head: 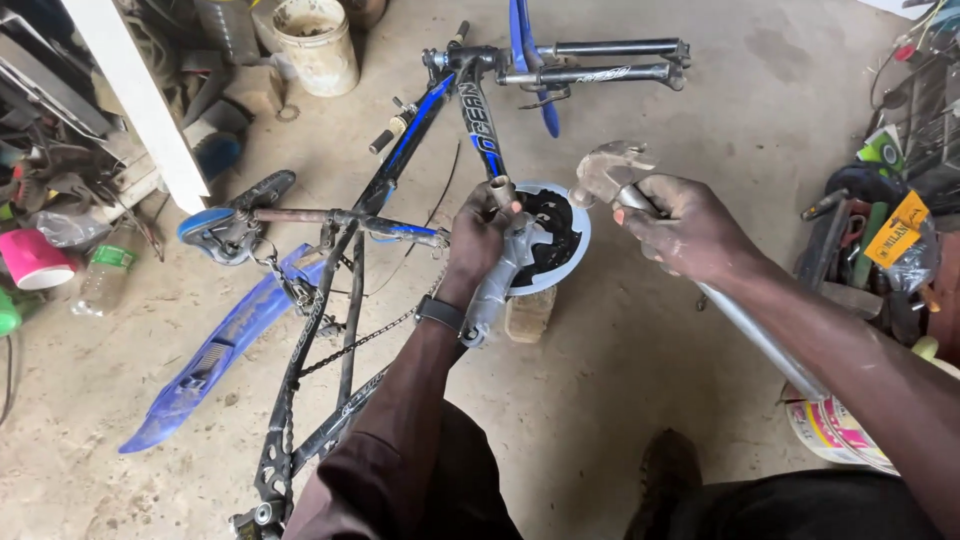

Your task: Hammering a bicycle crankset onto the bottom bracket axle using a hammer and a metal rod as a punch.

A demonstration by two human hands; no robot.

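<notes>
Raised claw hammer (608, 170) beside silver crank (505, 265)

One head-worn camera, looking steeply down from above the bicycle frame (400, 150) lying on the concrete floor (620, 400), close over it, tilted forward, clutter visible left and right of the frame

Under me is a bare, dusty concrete floor (620, 380). A black and blue bicycle frame (340, 330) lies flat across it, its crank end propped on a small wooden block (530, 315). A dirty white bucket (318, 42) stands beyond it, a clear plastic bottle (103, 278) and pink cup (35, 260) at my left.
</notes>
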